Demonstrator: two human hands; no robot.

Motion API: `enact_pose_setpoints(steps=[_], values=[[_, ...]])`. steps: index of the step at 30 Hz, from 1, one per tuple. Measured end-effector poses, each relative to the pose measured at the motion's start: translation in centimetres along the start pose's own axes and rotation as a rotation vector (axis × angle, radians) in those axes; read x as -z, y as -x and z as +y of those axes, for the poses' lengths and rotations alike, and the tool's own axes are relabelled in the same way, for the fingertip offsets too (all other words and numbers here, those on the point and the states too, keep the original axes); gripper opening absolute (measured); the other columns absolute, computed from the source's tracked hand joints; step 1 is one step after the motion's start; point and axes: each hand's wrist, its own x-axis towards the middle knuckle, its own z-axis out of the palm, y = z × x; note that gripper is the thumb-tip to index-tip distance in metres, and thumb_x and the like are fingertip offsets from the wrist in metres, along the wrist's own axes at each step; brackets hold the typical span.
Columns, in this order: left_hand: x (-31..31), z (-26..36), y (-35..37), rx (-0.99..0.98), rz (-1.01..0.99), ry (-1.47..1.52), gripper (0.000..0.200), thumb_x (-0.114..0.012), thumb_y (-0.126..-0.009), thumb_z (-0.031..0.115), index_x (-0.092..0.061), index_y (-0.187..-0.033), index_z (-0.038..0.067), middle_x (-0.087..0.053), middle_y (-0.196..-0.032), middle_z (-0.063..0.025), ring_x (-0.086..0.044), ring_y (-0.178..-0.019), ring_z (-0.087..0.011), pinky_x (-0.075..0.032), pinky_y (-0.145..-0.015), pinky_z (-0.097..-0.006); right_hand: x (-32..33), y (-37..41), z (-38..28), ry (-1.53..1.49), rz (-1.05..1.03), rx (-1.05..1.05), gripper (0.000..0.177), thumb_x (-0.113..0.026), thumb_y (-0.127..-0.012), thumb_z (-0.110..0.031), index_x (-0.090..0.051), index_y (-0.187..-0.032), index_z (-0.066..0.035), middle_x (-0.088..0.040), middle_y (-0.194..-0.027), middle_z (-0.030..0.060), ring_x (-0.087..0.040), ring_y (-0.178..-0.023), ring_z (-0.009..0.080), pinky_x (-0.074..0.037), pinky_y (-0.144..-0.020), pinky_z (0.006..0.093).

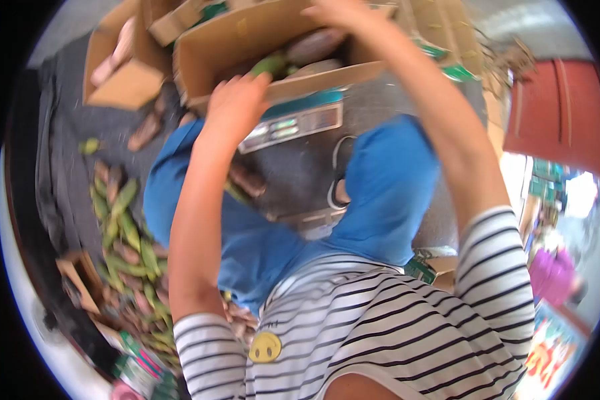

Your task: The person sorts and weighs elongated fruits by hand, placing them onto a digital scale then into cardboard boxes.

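Observation:
A long cardboard box [240, 37] stands in front of me on a digital scale [293, 125]. Over its near rim curl the fingers of my left hand [239, 100], close to a green ear of corn [270, 66] inside. My right hand [337, 12] reaches across to the box's far rim at the top of the view and grips it, with its fingers somewhat blurred. Beside the corn lie brownish-purple elongated pieces [317, 45], too blurred to name. The box's bottom is mostly hidden.
Another cardboard box [123, 83] with pinkish contents stands at the left. Green and brown elongated produce [130, 247] is heaped on the dark floor cloth at left. More cartons [447, 33] stand at upper right. A person in purple [552, 275] is at the far right.

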Motion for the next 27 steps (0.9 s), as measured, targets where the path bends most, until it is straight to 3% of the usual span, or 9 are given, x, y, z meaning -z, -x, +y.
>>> enact_pose_setpoints(steps=[1,2,3,5,8,11,15,23,27], values=[[-0.2,0.1,-0.3,-0.037,0.032,0.005,0.027,-0.067,-0.076,0.015,-0.054,-0.097,0.005,-0.060,-0.090,-0.0136,-0.059,-0.088,-0.0335,-0.046,-0.074,-0.0452,-3.4,-1.8,1.4,0.053,-0.173,-0.001,0.037,-0.067,-0.079,-0.037,-0.066,-0.102,-0.007,-0.067,-0.100,0.0128,-0.063,-0.096,0.0296,-0.050,-0.082,0.0410],[-0.4,0.3,-0.6,-0.041,0.022,-0.009,0.025,-0.066,-0.077,0.015,-0.054,-0.096,0.005,-0.060,-0.088,-0.0137,-0.059,-0.088,-0.0334,-0.046,-0.073,-0.0446,-5.1,-1.2,1.5,-0.047,-0.118,-0.076,0.033,-0.067,-0.077,-0.030,-0.067,-0.102,-0.009,-0.067,-0.105,0.0117,-0.063,-0.101,0.0292,-0.051,-0.083,0.0435],[-0.5,0.6,-0.8,-0.040,0.012,-0.025,0.022,-0.065,-0.077,0.014,-0.054,-0.094,0.005,-0.060,-0.086,-0.0138,-0.059,-0.087,-0.0334,-0.046,-0.072,-0.0441,-3.6,-1.8,0.7,-0.028,-0.337,-0.200,0.032,-0.065,-0.080,-0.035,-0.068,-0.103,-0.013,-0.066,-0.108,0.0111,-0.062,-0.101,0.0287,-0.050,-0.085,0.0424],[-0.3,0.9,-1.1,-0.099,0.001,-0.081,0.018,-0.063,-0.079,0.012,-0.055,-0.092,0.005,-0.059,-0.085,-0.0141,-0.058,-0.085,-0.0335,-0.046,-0.070,-0.0440,-4.5,-2.1,0.8,-0.095,-0.327,-0.307,0.022,-0.067,-0.073,-0.025,-0.070,-0.092,-0.013,-0.068,-0.096,0.0096,-0.064,-0.094,0.0297,-0.052,-0.077,0.0430],[0.4,2.0,-1.3,-0.160,0.020,-0.092,0.012,-0.064,-0.078,0.011,-0.055,-0.084,0.007,-0.059,-0.081,-0.0108,-0.059,-0.082,-0.0302,-0.045,-0.069,-0.0430,-3.7,-0.6,1.6,-0.208,-0.138,-0.013,0.020,-0.066,-0.074,-0.024,-0.068,-0.091,-0.014,-0.067,-0.090,0.0117,-0.064,-0.088,0.0322,-0.050,-0.073,0.0437],[1.7,4.4,-2.7,-0.261,0.045,-0.113,0.009,-0.063,-0.078,0.011,-0.055,-0.082,0.007,-0.058,-0.080,-0.0094,-0.058,-0.081,-0.0290,-0.044,-0.068,-0.0420,-1.3,4.2,4.6,-0.136,-0.131,-0.028,0.020,-0.066,-0.075,-0.026,-0.067,-0.090,-0.012,-0.067,-0.089,0.0124,-0.063,-0.088,0.0322,-0.050,-0.073,0.0439],[3.2,12.3,-5.2,-0.548,0.036,-0.229,0.005,-0.057,-0.076,0.010,-0.057,-0.081,0.008,-0.056,-0.078,-0.0072,-0.056,-0.081,-0.0253,-0.043,-0.069,-0.0387,0.8,19.0,9.9,-0.193,-0.078,-0.324,0.030,-0.059,-0.083,-0.037,-0.062,-0.100,-0.012,-0.064,-0.090,0.0127,-0.061,-0.089,0.0332,-0.048,-0.073,0.0451],[-3.7,29.2,-9.6,-1.095,0.098,-0.108,0.012,-0.054,-0.074,0.011,-0.063,-0.081,0.009,-0.056,-0.080,-0.0055,-0.055,-0.090,-0.0216,-0.039,-0.093,-0.0377,4.6,54.9,3.3,-0.276,0.114,-1.141,0.030,-0.059,-0.086,-0.032,-0.065,-0.103,-0.007,-0.064,-0.099,0.0168,-0.061,-0.089,0.0365,-0.048,-0.079,0.0427],[1.9,35.8,-6.8,-1.112,0.142,0.111,0.014,-0.054,-0.077,0.011,-0.062,-0.088,0.006,-0.058,-0.113,-0.0125,-0.051,-0.115,-0.0281,-0.038,-0.101,-0.0426,3.0,68.0,-0.1,-0.075,-0.171,-1.648,0.033,-0.059,-0.085,-0.037,-0.065,-0.100,-0.009,-0.066,-0.095,0.0172,-0.061,-0.091,0.0370,-0.048,-0.079,0.0456]])
